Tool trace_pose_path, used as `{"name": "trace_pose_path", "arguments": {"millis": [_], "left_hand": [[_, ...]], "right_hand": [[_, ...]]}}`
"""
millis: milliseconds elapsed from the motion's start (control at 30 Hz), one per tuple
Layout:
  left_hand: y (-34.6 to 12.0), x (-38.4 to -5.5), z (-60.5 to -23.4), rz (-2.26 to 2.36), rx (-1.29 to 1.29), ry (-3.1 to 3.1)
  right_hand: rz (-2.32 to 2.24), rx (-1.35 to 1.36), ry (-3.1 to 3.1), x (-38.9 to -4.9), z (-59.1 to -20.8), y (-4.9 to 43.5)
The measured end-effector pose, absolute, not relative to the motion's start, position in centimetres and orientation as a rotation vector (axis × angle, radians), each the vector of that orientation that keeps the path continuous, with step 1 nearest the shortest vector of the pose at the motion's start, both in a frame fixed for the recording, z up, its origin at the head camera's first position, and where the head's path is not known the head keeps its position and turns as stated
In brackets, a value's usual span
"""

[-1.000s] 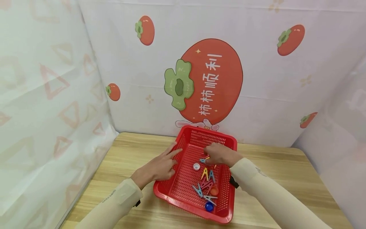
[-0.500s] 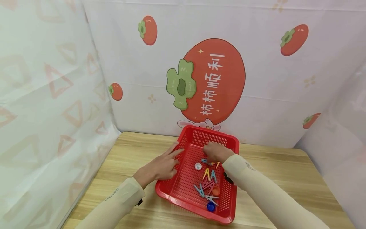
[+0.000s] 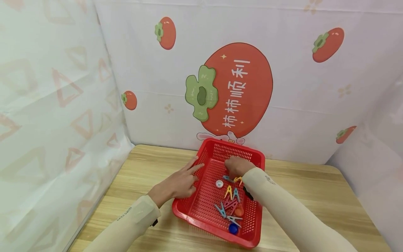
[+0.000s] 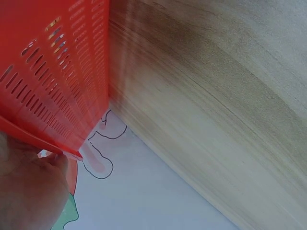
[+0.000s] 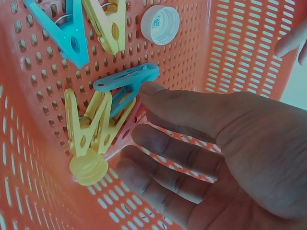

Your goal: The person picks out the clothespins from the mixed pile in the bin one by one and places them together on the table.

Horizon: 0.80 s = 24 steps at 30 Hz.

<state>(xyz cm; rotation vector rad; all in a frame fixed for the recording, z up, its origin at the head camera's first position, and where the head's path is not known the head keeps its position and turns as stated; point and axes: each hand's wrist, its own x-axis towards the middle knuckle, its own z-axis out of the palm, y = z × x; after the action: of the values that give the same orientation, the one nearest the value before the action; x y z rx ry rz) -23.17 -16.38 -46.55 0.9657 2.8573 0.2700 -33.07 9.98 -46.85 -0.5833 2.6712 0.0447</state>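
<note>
A red perforated basket (image 3: 204, 199) stands on the wooden table. My left hand (image 3: 181, 183) lies across its left rim, fingers spread and mostly straight. Inside the basket my right hand (image 3: 237, 165) reaches low, its fingers loosely bent. In the right wrist view the thumb tip touches or nearly touches one end of a blue clothespin (image 5: 127, 76); the index fingertip is hidden. Under that clothespin lie yellow clothespins (image 5: 81, 139) and part of a red clothespin (image 5: 130, 127). A yellow bottle cap (image 5: 88, 168) sits beside them, and a white cap (image 5: 160, 26) lies apart.
Toward the basket's near end are several more clothespins, among them a yellow one (image 3: 228, 192) and a light blue one (image 3: 221, 210). An orange cap (image 3: 239, 211) and a dark blue cap (image 3: 233, 228) lie there too. A printed cloth wall (image 3: 157, 115) stands behind the table.
My right hand has shifted slightly left within the basket. The left hand stays on the rim. The clothespins and caps look unmoved, while the whole view has drifted a little.
</note>
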Motion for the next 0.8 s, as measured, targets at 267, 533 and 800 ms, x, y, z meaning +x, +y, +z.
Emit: {"name": "trace_pose_path", "arguments": {"millis": [267,533,800], "left_hand": [[-16.4,-23.2,-46.6,0.268,0.968,2.856],[-16.4,-23.0,-46.4,0.281,0.947,2.846],[-16.4,-23.0,-46.3,0.286,0.942,2.847]], "right_hand": [[-0.002,-0.544,2.642,-32.6,-47.4,9.6],[0.061,-0.578,2.657,-34.9,-51.6,10.1],[0.093,-0.621,2.666,-35.1,-52.3,10.2]]}}
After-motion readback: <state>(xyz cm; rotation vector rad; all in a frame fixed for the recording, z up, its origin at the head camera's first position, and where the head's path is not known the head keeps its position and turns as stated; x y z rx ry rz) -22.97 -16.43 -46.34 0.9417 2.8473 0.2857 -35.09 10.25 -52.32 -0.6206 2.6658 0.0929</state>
